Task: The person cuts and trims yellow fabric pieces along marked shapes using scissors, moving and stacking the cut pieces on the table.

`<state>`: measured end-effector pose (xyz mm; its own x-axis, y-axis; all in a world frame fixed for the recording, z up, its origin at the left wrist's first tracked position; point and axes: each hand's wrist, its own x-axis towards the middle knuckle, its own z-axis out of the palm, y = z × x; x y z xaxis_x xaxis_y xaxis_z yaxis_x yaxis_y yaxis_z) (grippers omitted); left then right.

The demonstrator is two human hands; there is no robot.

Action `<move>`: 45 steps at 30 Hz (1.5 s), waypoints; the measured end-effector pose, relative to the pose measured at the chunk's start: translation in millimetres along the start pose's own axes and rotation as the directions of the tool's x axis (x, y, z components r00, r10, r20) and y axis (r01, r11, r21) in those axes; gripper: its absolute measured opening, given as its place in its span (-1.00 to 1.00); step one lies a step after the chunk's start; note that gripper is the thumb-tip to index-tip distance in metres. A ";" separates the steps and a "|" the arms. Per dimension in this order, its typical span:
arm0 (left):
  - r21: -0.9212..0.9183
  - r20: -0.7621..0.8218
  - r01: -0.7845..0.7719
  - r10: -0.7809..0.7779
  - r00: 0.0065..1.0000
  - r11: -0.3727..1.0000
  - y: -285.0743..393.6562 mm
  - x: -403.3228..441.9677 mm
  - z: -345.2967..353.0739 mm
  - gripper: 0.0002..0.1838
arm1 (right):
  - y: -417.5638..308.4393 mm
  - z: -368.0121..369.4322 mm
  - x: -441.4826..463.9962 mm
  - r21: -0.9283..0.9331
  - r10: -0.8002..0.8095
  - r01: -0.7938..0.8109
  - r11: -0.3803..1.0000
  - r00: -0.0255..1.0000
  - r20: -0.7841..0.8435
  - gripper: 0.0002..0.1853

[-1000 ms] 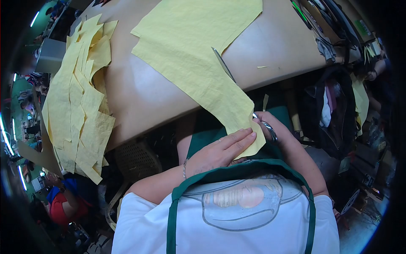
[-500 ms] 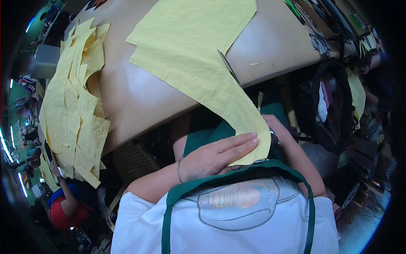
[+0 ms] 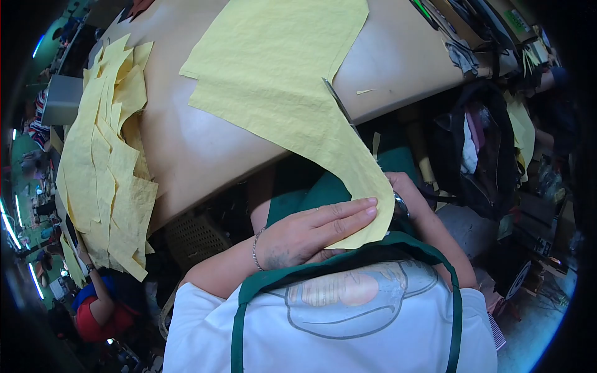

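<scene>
A large piece of yellow fabric (image 3: 267,74) lies on the table and hangs over its front edge toward my lap. My left hand (image 3: 320,229) has its fingers together on top of the hanging end, pinching it with the thumb underneath. At the fabric's right edge is my right hand (image 3: 403,185), its fingers mostly hidden behind the cloth, closed around the scissors' handles, which are out of sight. One blade of the scissors (image 3: 339,102) shows above the fabric, pointing up and away over the table edge.
Stacked yellow fabric pieces (image 3: 102,161) overhang the table (image 3: 171,140) at left. A small yellow scrap (image 3: 367,92) lies at right. Beyond the right edge hangs an open dark bag (image 3: 491,155). A perforated chair (image 3: 199,239) stands below the table. A person in red (image 3: 102,311) is at lower left.
The fabric's hanging end has shifted, and its right edge now covers more of my right hand and the scissors' handle. The blade sits slightly lower and further right. My left hand still holds the fabric.
</scene>
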<state>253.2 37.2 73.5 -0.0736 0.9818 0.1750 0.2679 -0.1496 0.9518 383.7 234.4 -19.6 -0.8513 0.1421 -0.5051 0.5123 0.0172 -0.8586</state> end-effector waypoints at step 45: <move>0.529 -0.685 0.627 -0.148 0.713 0.572 -62.8 -23.7 -56.5 -0.79 | -62.2 6.2 2.7 -0.267 0.285 -0.226 0.937 0.935 0.210 -0.46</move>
<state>183.8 16.7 23.9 -0.7503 0.6422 0.1570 0.6153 0.5916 0.5209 348.9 227.6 31.9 -0.6736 -0.0703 -0.7357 0.7025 0.2482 -0.6670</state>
